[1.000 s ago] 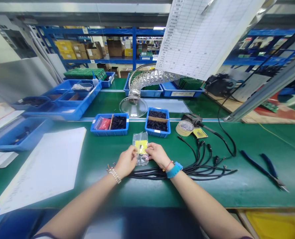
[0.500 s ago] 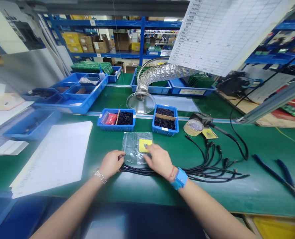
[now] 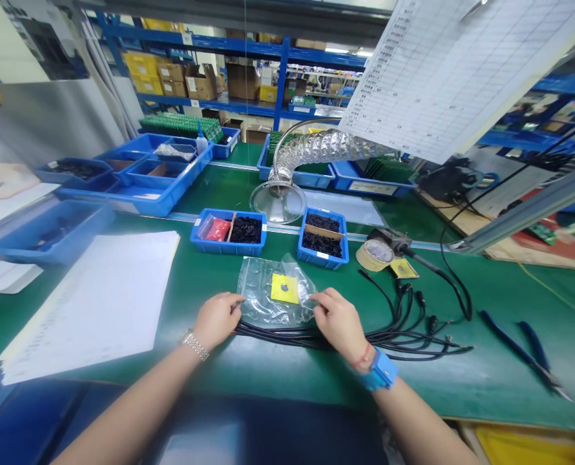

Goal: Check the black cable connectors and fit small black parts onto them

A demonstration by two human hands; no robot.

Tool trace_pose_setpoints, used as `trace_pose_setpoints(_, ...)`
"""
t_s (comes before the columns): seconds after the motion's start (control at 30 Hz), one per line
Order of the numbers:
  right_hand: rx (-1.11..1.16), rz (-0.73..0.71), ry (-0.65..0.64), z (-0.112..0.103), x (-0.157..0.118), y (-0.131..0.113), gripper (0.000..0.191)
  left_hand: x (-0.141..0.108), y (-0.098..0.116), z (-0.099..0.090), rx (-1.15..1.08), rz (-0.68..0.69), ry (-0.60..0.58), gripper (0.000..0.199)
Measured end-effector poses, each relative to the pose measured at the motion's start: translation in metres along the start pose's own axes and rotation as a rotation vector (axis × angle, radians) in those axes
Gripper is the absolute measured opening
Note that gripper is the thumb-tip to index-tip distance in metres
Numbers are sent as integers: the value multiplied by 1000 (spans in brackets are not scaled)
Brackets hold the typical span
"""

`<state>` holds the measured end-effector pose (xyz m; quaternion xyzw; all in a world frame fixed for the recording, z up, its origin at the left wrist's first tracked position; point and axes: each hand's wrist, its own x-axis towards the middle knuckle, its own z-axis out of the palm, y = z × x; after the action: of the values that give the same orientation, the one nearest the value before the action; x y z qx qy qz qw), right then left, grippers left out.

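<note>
A clear plastic bag (image 3: 258, 303) lies on the green mat, with a yellow square (image 3: 284, 289) that has a dark round spot in its middle. My left hand (image 3: 218, 318) pinches the bag's left edge, fingers closed. At the right edge, my right hand (image 3: 340, 323) grips the bag between thumb and fingers, and that side is lifted a little. A bundle of black cables (image 3: 287, 334) runs just below the bag, passing behind my right hand and fanning out to the right.
Two blue bins of small black parts (image 3: 246, 230) (image 3: 322, 243) stand behind the bag. Papers (image 3: 98, 297) lie left. A soldering pot-like tin (image 3: 375, 255), a black-corded tool (image 3: 389, 240) and pliers (image 3: 520, 352) are on the right. A metallic duct (image 3: 326, 147) hangs behind.
My right hand has moved from the yellow square to the bag's right edge and taken hold there. The bag's right side has spread and risen. My left hand keeps its place.
</note>
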<state>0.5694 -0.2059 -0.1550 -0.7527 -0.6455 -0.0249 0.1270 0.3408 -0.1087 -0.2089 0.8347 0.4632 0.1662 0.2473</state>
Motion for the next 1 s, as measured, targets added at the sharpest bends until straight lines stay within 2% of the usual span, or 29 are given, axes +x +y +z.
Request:
trace_pose_setpoints(0.1, -70, 106, -82, 0, -10, 18, 24, 0, 1, 0, 9, -12, -2, 29)
trace_pose_setpoints(0.2, -159, 153, -167, 0, -14, 23, 23, 0, 1, -1, 2, -22, -2, 30)
trace_pose_setpoints(0.33, -264, 171, -271, -14, -4, 28, 23, -1, 1, -1, -2, -27, 13, 30)
trace_pose_setpoints(0.37, -281, 168, -252, -18, 2, 30, 23, -1, 0, 0, -2, -25, 18, 30)
trace_pose_setpoints(0.43, -296, 141, -128, -27, 19, 36, 23, -1, 0, 0, -4, -20, 27, 30)
trace_pose_setpoints(0.5, -309, 69, 8, -31, 39, 43, 27, -2, 0, 1, -15, -12, 38, 30)
trace_pose_setpoints(0.53, -327, 24, 33, -31, 49, 46, 30, -2, 0, 1, -23, -9, 42, 30)
trace_pose_setpoints(0.6, -368, -58, 5, -28, 68, 51, 32, -3, 0, 1, -36, -5, 47, 30)
trace_pose_setpoints(0.7, -402, -96, -73, -24, 87, 56, 21, -3, 0, 0, -46, -5, 43, 30)
trace_pose_setpoints(0.87, -424, -86, -54, -35, 101, 56, 20, -4, 2, 0, -55, 1, 52, 29)
trace_pose_setpoints(1.0, -417, -106, -37, -40, 106, 41, 20, 0, 2, 1, -55, 12, 49, 30)
